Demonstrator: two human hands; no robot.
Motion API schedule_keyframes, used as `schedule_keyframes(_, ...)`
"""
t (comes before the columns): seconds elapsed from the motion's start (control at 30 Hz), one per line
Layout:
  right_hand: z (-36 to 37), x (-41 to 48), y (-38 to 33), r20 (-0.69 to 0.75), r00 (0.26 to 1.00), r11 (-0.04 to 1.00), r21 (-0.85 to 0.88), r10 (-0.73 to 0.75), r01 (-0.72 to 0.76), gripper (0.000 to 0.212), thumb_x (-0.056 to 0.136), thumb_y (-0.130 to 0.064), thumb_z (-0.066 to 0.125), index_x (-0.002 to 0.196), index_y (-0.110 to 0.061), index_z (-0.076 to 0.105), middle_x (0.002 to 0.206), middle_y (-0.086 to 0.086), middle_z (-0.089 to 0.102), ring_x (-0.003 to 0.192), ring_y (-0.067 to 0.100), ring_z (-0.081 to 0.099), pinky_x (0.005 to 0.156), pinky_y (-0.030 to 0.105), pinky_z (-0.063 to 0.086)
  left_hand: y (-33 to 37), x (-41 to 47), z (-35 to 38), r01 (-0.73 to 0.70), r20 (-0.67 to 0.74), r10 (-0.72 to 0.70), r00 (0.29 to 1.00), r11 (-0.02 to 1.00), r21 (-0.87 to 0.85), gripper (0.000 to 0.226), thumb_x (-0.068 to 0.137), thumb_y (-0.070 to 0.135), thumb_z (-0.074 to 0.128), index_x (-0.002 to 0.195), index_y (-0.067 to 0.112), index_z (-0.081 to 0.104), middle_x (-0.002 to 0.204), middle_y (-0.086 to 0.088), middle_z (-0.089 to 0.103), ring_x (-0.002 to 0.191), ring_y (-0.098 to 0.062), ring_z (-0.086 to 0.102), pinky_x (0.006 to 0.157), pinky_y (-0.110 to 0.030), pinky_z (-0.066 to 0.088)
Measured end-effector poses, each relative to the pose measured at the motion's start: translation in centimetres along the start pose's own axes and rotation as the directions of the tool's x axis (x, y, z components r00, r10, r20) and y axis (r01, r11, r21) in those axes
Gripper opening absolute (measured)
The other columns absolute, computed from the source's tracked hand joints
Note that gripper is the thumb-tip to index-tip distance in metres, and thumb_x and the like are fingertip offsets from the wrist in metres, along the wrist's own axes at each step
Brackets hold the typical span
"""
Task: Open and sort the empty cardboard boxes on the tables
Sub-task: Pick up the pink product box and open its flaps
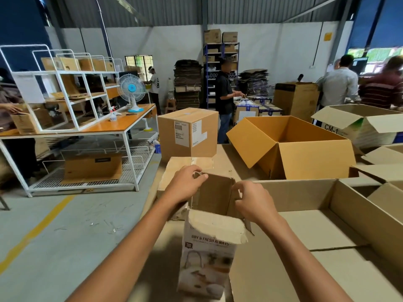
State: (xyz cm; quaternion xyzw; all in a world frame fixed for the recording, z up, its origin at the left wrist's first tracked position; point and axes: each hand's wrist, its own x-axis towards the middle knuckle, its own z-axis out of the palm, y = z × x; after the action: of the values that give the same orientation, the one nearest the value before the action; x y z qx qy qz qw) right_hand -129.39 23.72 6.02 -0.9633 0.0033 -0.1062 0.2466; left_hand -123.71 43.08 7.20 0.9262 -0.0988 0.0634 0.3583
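Note:
A tall printed cardboard box (209, 253) with "DRY & FRESH ALWAYS" on its front stands upright right before me, its top flaps open. My left hand (185, 184) pinches the far left flap edge of this box. My right hand (250, 201) grips the right wall at the top rim, fingers curled over it. The near flap hangs torn over the front. A big open brown box (305, 158) sits behind to the right, and a sealed labelled box (187, 131) stands behind to the left.
A wide shallow open carton (340, 214) lies at my right. More open boxes (366, 123) crowd the far right. An orange-topped table (122, 125) with a white rack and a fan (131, 92) stands at left. Several people work at the back.

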Motion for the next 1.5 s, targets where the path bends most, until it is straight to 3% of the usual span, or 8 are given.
schedule_keyframes(0.17,-0.7,-1.6,-0.7,0.272,0.941,0.972,0.177,-0.201,0.156,0.053,0.094,-0.056,0.056,0.136,-0.024,0.059,0.142,-0.004,0.055,0.124,0.013,0.054,0.092,0.022,0.043,-1.1,-2.9,1.4,0.156,-0.04,-0.193,0.98,0.886,-0.437,0.038,0.1,0.012,0.05,0.137,0.016,0.054,0.149,0.0,0.043,0.136,-0.019,0.042,0.104,-0.028,0.034)
schedule_keyframes(0.27,-0.5,-3.4,-1.4,0.369,0.887,0.94,0.294,-0.277,0.171,0.073,0.082,-0.066,0.059,0.144,-0.028,0.049,0.154,-0.007,0.032,0.129,0.006,0.038,0.092,0.016,0.033,-1.9,-3.8,0.8,0.189,-0.111,-0.292,0.95,0.821,-0.539,0.048,0.095,-0.002,0.043,0.135,0.017,0.059,0.14,-0.001,0.051,0.105,-0.008,0.055,0.081,-0.019,0.045)
schedule_keyframes(0.47,1.2,-4.2,-1.3,0.22,0.93,0.92,0.327,-0.295,0.215,0.075,0.067,-0.063,0.076,0.131,-0.031,0.055,0.155,-0.008,0.033,0.12,-0.005,0.026,0.092,0.01,0.024,-2.1,-4.7,1.1,0.2,-0.14,-0.336,0.931,0.793,-0.576,0.05,0.092,-0.002,0.043,0.131,0.021,0.064,0.14,0.001,0.055,0.129,-0.021,0.048,0.11,-0.038,0.038)
schedule_keyframes(0.77,2.9,-4.2,-0.3,0.13,0.953,0.868,0.461,-0.273,0.185,0.065,0.071,-0.042,0.085,0.129,-0.029,0.057,0.117,-0.034,0.024,0.116,-0.011,0.023,0.07,-0.014,0.02,-2.2,-4.6,1.3,0.224,-0.128,-0.363,0.923,0.777,-0.588,0.049,0.094,-0.001,0.04,0.13,0.022,0.063,0.129,0.007,0.054,0.127,-0.017,0.047,0.111,-0.036,0.039)
schedule_keyframes(0.87,2.8,-4.2,-0.9,0.16,0.952,0.875,0.456,-0.26,0.162,0.082,0.069,-0.052,0.081,0.142,-0.034,0.046,0.131,-0.029,0.026,0.122,-0.007,0.023,0.094,-0.007,0.02,-2.2,-4.4,1.0,0.214,-0.115,-0.335,0.935,0.792,-0.572,0.05,0.094,-0.003,0.039,0.135,0.018,0.059,0.13,0.004,0.053,0.125,-0.017,0.046,0.106,-0.032,0.038)
schedule_keyframes(1.03,1.1,-5.2,-1.2,0.244,0.95,0.945,0.305,-0.193,0.114,0.121,0.054,-0.086,0.067,0.155,-0.041,0.019,0.167,-0.006,0.011,0.153,0.017,0.012,0.121,0.052,0.024,-3.1,-4.4,-0.3,0.179,0.046,-0.178,0.983,0.867,-0.465,0.056,0.102,0.018,0.048,0.155,0.023,0.031,0.158,0.002,0.033,0.144,-0.016,0.032,0.108,-0.027,0.028)
schedule_keyframes(1.27,-1.7,-9.1,-6.9,-0.038,0.988,0.961,0.232,-0.147,0.152,0.113,0.054,-0.084,0.058,0.154,-0.041,0.028,0.167,-0.006,0.011,0.153,0.019,0.013,0.118,0.054,0.024,-6.4,-7.9,-6.3,0.036,0.008,-0.036,0.999,0.921,-0.388,0.084,0.082,0.07,0.054,0.154,0.036,0.025,0.158,0.002,0.036,0.141,-0.016,0.039,0.115,-0.042,0.035)
schedule_keyframes(1.5,5.6,-16.1,-16.8,-0.193,0.968,0.9,0.374,-0.162,0.225,0.081,0.072,-0.08,0.061,0.142,-0.04,0.047,0.161,-0.009,0.03,0.145,0.01,0.03,0.114,0.042,0.033,-14.1,-17.6,-13.5,-0.151,-0.208,0.111,0.972,0.97,-0.189,0.06,0.1,0.035,0.055,0.153,0.019,0.033,0.16,0.0,0.032,0.15,-0.013,0.021,0.121,-0.031,0.02)
